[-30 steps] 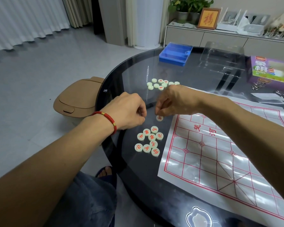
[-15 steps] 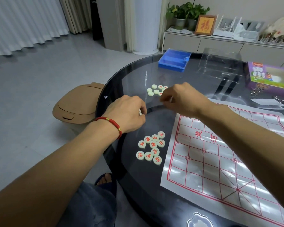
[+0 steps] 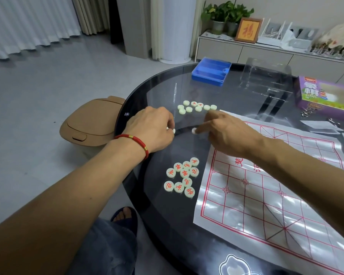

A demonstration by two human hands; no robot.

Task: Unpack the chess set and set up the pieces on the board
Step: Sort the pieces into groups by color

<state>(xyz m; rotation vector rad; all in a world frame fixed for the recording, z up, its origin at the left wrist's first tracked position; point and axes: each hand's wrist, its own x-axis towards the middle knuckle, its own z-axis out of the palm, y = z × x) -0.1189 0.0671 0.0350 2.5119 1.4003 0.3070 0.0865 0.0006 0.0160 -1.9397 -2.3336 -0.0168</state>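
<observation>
We see a round dark glass table (image 3: pixel 151 195) with a paper chess board (image 3: pixel 266 205) lying flat on its right side. The board has red lines and red letters.

Our left hand (image 3: pixel 151 132) is over the left part of the table, with a red bracelet (image 3: pixel 135 140) on the wrist. Its fingers are curled around a small pale chess piece (image 3: pixel 173 131); only a bit of the piece peeks out.

Our right hand (image 3: pixel 228 133) is just beside the left hand, near the far left corner of the board. Its fingers pinch another pale piece (image 3: pixel 194 131) at the tips.

A near group of pieces (image 3: pixel 182 177) lies on the table just left of the board. They are pale discs with red letters facing up, packed close together. A far group of pieces (image 3: pixel 196 106) lies beyond our hands. Most of those show plain tops.

Farther away on the table sits a blue tray (image 3: pixel 211 71), and right of it a clear plastic lid (image 3: pixel 266 76). A purple game box (image 3: pixel 326 96) is at the far right.

A tan bin (image 3: pixel 89 124) stands on the floor left of the table.
</observation>
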